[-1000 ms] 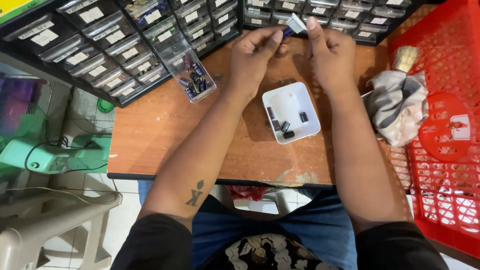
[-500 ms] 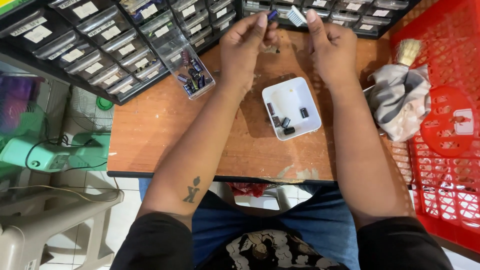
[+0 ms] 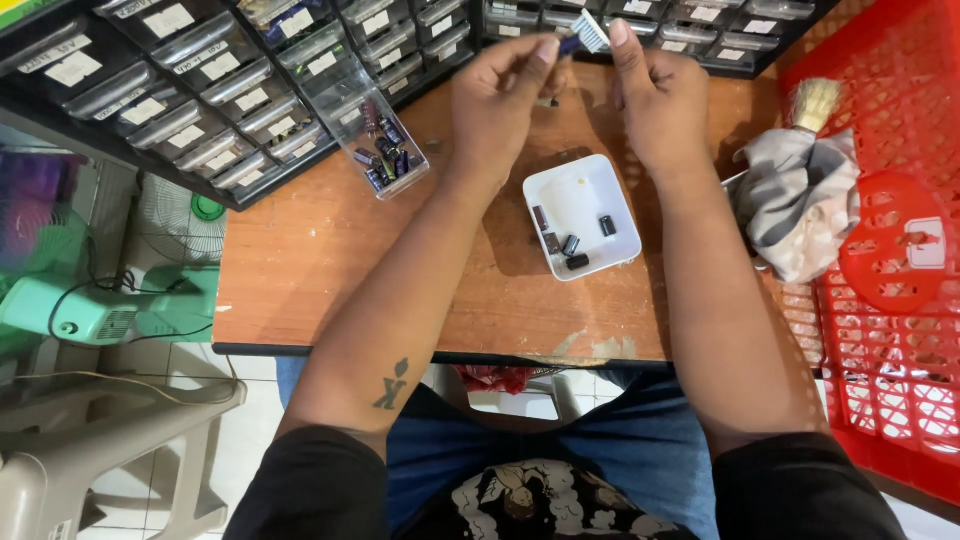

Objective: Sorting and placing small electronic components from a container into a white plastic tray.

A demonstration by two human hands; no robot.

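Wooden tabletop (image 3: 330, 260) fills the head view, and I see both hands raised over its far edge. My left hand (image 3: 505, 100) pinches a small dark blue component (image 3: 568, 43) at its fingertips, while my right hand (image 3: 655, 95) pinches a small white ribbed piece (image 3: 592, 32) just beside it; the two parts touch or nearly touch. Below the hands sits a white square tray (image 3: 580, 215) holding several small dark cylinders. A clear drawer (image 3: 375, 125) of similar parts lies pulled out to the left, against the black drawer cabinet (image 3: 190, 100). A grey cloth (image 3: 795, 205) with a brush (image 3: 815, 100) rests by the red basket (image 3: 890, 300).
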